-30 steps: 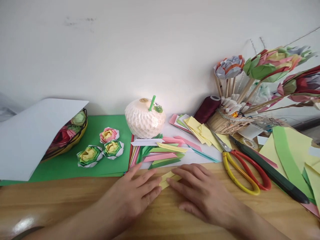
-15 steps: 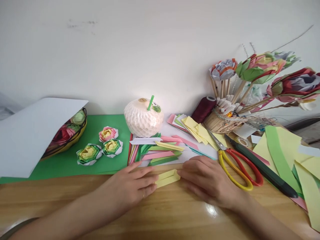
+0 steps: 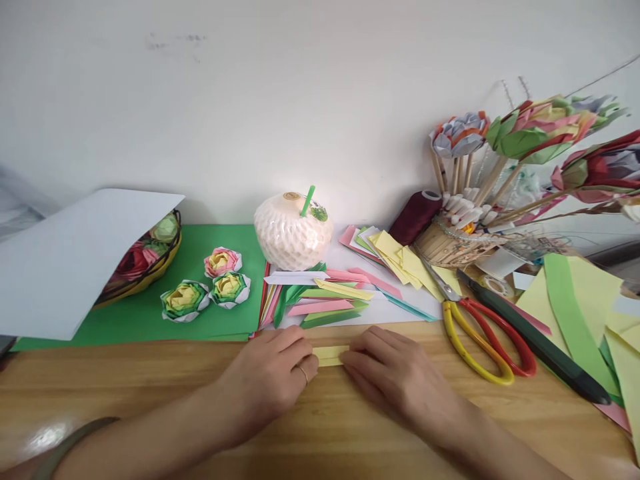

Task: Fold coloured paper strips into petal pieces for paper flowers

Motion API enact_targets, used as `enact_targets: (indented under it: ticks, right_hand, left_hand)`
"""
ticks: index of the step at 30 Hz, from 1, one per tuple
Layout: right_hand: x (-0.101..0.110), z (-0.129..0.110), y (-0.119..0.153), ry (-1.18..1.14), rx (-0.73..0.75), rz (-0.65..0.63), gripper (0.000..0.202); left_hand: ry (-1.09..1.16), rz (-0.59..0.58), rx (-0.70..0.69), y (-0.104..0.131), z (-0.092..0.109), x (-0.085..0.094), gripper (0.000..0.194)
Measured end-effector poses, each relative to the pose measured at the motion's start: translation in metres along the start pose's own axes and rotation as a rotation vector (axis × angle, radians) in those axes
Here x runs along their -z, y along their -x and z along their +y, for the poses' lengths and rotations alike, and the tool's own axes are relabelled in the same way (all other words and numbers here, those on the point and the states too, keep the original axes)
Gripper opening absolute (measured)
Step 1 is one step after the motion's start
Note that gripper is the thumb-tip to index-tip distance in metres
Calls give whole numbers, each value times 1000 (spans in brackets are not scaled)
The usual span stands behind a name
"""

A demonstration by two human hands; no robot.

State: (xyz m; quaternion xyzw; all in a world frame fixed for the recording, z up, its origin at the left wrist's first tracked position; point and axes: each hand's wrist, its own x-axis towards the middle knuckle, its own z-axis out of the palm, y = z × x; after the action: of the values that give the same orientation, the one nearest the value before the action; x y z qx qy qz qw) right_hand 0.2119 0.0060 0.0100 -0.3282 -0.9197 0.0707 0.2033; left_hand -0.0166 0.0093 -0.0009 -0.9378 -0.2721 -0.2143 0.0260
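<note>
The yellow paper piece (image 3: 330, 356) lies between the two hands, at the front edge of the craft materials; compared with half a second ago, its exposed section is narrower and nearly level instead of slanted. The left hand (image 3: 280, 370) now has its fingers curled in rather than extended, and the right hand (image 3: 395, 373) is nearer to it. Each hand holds one end of the piece, fingers drawn together in a narrow grip; the thumbs are hidden, so the pressure cannot be told. The change suggests that the fold is being closed and aligned. The work surface is a glossy wood-grain table (image 3: 310, 440). Directly beyond the hands, folded paper strips (image 3: 323, 307) lie on a white sheet, with a white textured container (image 3: 293, 233) behind. To the left, three paper flowers (image 3: 230, 288) rest on a green sheet (image 3: 135, 328). To the right are the scissors (image 3: 475, 333), a dark utility knife (image 3: 545, 350) and a stemmed bouquet (image 3: 543, 130). A plain, pale wall (image 3: 310, 87) with faint marks closes the rear.
</note>
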Motion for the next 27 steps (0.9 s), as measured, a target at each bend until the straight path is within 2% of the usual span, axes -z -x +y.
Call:
enact_targets:
  ticks: [5, 9, 11, 14, 21, 24, 27]
  right_hand:
    - [-2, -3, -1, -148, -226, -54, 19]
    - [-5, -3, -3, -180, -346, -76, 15]
    - [-7, -2, -5, -178, -368, -85, 14]
    - [-10, -1, -6, -164, -389, -83, 14]
    - [-11, 0, -4, -138, -261, -17, 16]
    - [-10, 0, -4, -167, -185, 14, 12]
    - [-11, 0, -4, -209, -179, 17, 13]
  left_hand:
    - [165, -20, 257, -3, 0, 4, 22]
    - [229, -192, 523, -10, 2, 9, 13]
    - [234, -266, 597, -12, 3, 10, 12]
    - [208, -303, 616, -13, 4, 8, 12]
    - [290, -154, 481, -7, 1, 3, 12]
    - [308, -131, 468, -6, 2, 3, 10]
    - [339, -124, 470, -7, 2, 3, 11]
